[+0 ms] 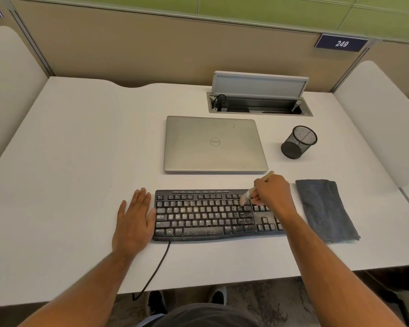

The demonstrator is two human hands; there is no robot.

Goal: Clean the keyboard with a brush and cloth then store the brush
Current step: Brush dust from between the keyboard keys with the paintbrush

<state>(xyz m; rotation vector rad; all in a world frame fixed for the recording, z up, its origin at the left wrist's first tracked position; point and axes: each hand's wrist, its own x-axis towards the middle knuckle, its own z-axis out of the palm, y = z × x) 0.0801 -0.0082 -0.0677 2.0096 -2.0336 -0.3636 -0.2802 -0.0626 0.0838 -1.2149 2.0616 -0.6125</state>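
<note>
A black keyboard (205, 215) speckled with pale dust lies on the white desk (81, 149) near its front edge. My right hand (273, 193) grips a small wooden-handled brush (248, 194), its pale bristles down on the keys at the keyboard's upper right. My left hand (135, 220) lies flat on the desk, fingers straight, against the keyboard's left end. A folded grey cloth (326, 208) rests on the desk just right of the keyboard. A black mesh pen cup (299, 142) stands behind the cloth with nothing seen inside it.
A closed silver laptop (214, 143) lies behind the keyboard. An open cable hatch (260, 102) with a raised lid sits at the back. The keyboard's black cable (156, 267) runs off the front edge. Partition panels wall the desk at the back and sides.
</note>
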